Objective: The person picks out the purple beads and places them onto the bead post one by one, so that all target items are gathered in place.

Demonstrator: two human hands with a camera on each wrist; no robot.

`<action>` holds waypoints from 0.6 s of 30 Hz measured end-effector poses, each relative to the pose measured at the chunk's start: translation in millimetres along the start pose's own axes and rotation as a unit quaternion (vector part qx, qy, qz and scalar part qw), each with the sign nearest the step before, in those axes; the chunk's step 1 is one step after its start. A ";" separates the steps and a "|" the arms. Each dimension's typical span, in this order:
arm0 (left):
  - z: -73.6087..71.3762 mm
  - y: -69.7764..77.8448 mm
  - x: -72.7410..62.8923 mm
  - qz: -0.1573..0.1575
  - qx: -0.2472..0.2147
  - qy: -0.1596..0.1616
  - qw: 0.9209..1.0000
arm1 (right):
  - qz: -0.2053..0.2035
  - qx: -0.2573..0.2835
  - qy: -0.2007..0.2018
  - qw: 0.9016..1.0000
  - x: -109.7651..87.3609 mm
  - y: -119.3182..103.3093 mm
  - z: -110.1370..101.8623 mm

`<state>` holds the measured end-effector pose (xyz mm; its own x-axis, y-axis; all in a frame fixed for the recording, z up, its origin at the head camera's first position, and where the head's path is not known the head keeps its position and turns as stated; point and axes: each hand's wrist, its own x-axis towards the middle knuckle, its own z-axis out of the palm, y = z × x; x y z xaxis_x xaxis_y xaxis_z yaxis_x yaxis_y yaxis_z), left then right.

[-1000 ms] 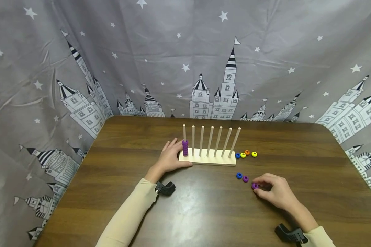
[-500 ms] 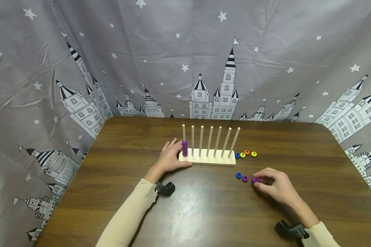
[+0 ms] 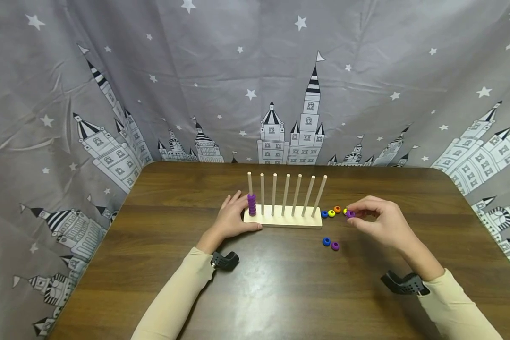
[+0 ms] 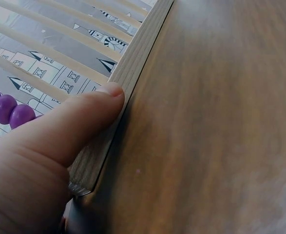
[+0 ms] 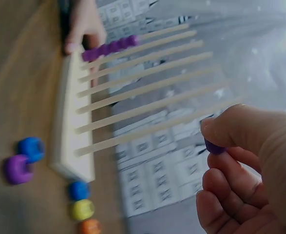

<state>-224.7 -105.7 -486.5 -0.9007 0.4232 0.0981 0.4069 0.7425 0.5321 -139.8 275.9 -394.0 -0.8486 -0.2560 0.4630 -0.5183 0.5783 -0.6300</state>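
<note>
In the head view a pale wooden peg stand (image 3: 282, 218) with a row of upright pegs stands on the table. Several purple beads (image 3: 252, 205) are stacked on its leftmost peg. My left hand (image 3: 233, 219) holds the stand's left end, thumb along the front edge and fingers behind; the thumb (image 4: 91, 109) presses the base in the left wrist view. Raised to the right of the stand, my right hand (image 3: 380, 221) pinches a purple bead (image 3: 350, 214) between thumb and fingertips. The right wrist view shows that bead (image 5: 214, 147) mostly covered by the fingers.
Off the stand's right end lie a blue bead (image 3: 325, 214), a yellow bead (image 3: 331, 213) and an orange bead (image 3: 337, 209). Another yellow bead (image 3: 345, 211) is partly hidden by the right hand. Nearer, a blue bead (image 3: 326, 242) sits beside a purple bead (image 3: 335, 246). A grey castle-print curtain (image 3: 221, 85) hangs behind.
My right hand has lifted the purple bead and carried it away from me, up toward the loose beads beyond the stand's right end. The left hand stays on the stand.
</note>
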 end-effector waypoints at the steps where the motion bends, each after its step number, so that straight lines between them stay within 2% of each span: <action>1: -0.3 0.1 -0.3 0.001 0.000 0.000 1.000 | -0.006 0.000 0.002 1.000 6.0 -4.0 -2.8; 10: -1.6 0.7 -0.6 0.003 -0.002 0.000 1.000 | -0.041 0.000 -0.013 0.999 53.9 -36.8 -16.2; 18: -1.2 -0.1 -0.8 0.004 0.002 0.000 1.000 | -0.028 0.006 -0.044 0.999 84.7 -55.1 -15.4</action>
<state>-224.2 -106.8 -485.5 -0.8976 0.4289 0.1017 0.4140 0.7411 0.5286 -181.5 234.3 -310.5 -0.8244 -0.3545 0.4412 -0.5653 0.5528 -0.6122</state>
